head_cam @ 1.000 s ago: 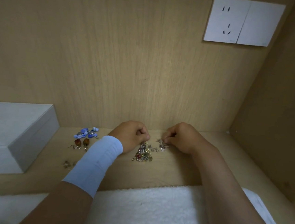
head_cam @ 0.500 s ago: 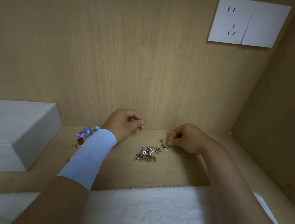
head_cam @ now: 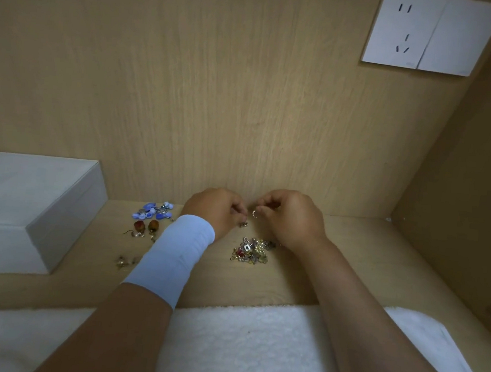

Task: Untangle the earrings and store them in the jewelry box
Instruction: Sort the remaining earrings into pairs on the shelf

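Near the back edge of the shelf (head_cam: pixel 349 269) the left hand (head_cam: pixel 218 213) pinches a small earring (head_cam: pixel 244 223), and the right hand (head_cam: pixel 291 219) pinches a silver hook (head_cam: pixel 254 214). The tangled pile (head_cam: pixel 252 251) lies just in front; the jewelry box (head_cam: pixel 57 214) stands at the left edge. Such light, thin wire probably bends easily: better to hold by the hooks.

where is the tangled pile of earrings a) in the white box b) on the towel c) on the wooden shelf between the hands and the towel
c: the tangled pile lies on the wooden shelf between the towel and the left hand and right hand, which pinch small earring pieces, apart from the white box.
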